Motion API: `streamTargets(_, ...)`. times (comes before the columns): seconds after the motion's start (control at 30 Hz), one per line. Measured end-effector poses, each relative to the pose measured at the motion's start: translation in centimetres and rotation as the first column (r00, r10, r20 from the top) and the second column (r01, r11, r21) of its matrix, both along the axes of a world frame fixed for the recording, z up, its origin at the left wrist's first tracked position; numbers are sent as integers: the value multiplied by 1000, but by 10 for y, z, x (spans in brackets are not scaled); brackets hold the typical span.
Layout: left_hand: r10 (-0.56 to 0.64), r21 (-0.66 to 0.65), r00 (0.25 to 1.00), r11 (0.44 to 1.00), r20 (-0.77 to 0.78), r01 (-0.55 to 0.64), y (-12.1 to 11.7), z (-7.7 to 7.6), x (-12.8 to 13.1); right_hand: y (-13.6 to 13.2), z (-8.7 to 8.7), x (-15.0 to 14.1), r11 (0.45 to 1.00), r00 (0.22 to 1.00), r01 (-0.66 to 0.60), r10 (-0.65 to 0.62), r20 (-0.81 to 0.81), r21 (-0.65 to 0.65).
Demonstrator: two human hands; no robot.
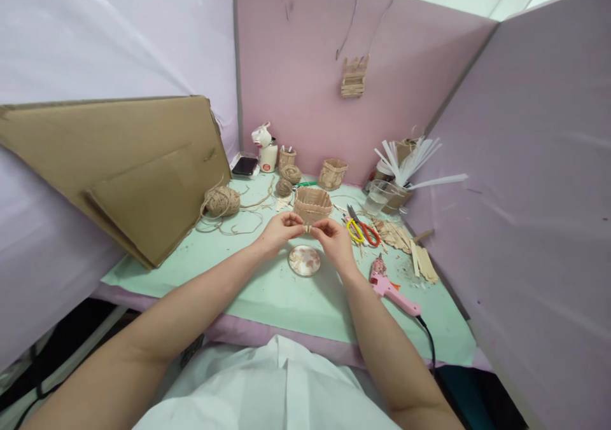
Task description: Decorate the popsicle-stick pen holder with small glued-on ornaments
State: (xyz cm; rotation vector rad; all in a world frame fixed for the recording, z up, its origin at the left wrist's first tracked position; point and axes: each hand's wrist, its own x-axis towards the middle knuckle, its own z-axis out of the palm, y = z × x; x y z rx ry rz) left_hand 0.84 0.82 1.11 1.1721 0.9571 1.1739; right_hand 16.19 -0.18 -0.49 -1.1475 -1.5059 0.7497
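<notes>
My left hand and my right hand meet in front of me, each in a pinch. Between their fingertips is a small pale piece, too small to tell its kind. Right behind the fingers stands a brown box-shaped basket with a braided rim, its lower front partly covered by my hands. A round dish with brown blotches lies on the table just below my hands. To the right of my right hand are scissors with red and yellow handles showing.
A pink glue gun with a black cord lies at the right. Beyond it are wooden strips and white glue sticks. Twine balls and a large cardboard sheet are at the left. A small basket stands behind.
</notes>
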Motion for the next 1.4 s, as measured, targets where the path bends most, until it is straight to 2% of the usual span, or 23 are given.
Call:
streamTargets(0.2,20,19,1000,1000,2,-20,0,0,1,-1,1,-2,1000,1000,-7,7,3,4)
streamTargets(1.4,-47,44,998,998,-44,49,2,-4,-1,-2,2,-1,999,1000,-2,3,14,-41)
